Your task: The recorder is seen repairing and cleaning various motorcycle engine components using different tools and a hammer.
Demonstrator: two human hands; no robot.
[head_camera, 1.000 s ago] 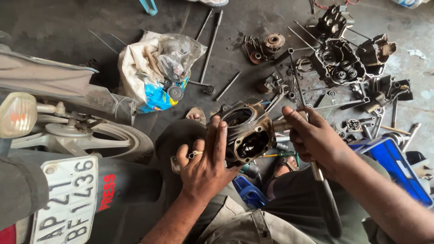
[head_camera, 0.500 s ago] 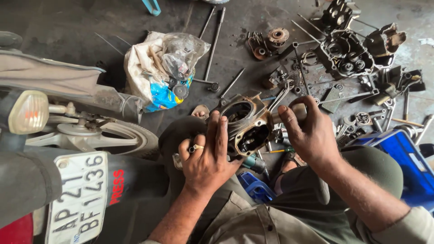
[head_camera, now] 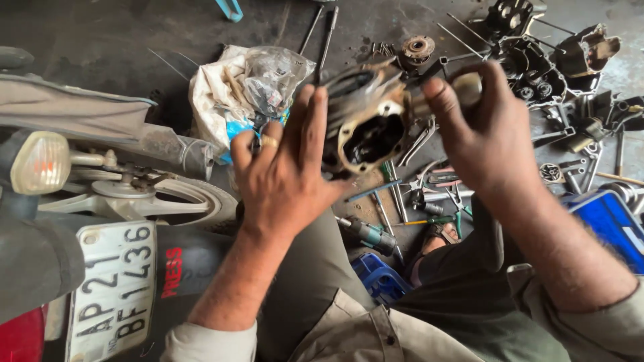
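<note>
Both hands hold a grimy metal engine cylinder block (head_camera: 365, 124) raised above my lap, its dark bore facing me. My left hand (head_camera: 285, 177) grips its left side, fingers spread up along it, a ring on one finger. My right hand (head_camera: 479, 134) holds the right side, thumb and fingers pinched around a pale rounded part at the top right. Below the block, hand tools (head_camera: 429, 194) lie on the floor: screwdrivers and pliers.
A scooter's rear stands at the left, with a tail lamp (head_camera: 39, 163), a wheel (head_camera: 168, 194) and a number plate (head_camera: 111, 288). A white sack with plastic bags (head_camera: 248, 87) lies behind. Engine casings (head_camera: 537, 60) sit top right, a blue box (head_camera: 607, 221) at right.
Both hands have lifted the cylinder block up off the floor and closer to the camera. The long tool seen in the right hand a second ago is no longer in it.
</note>
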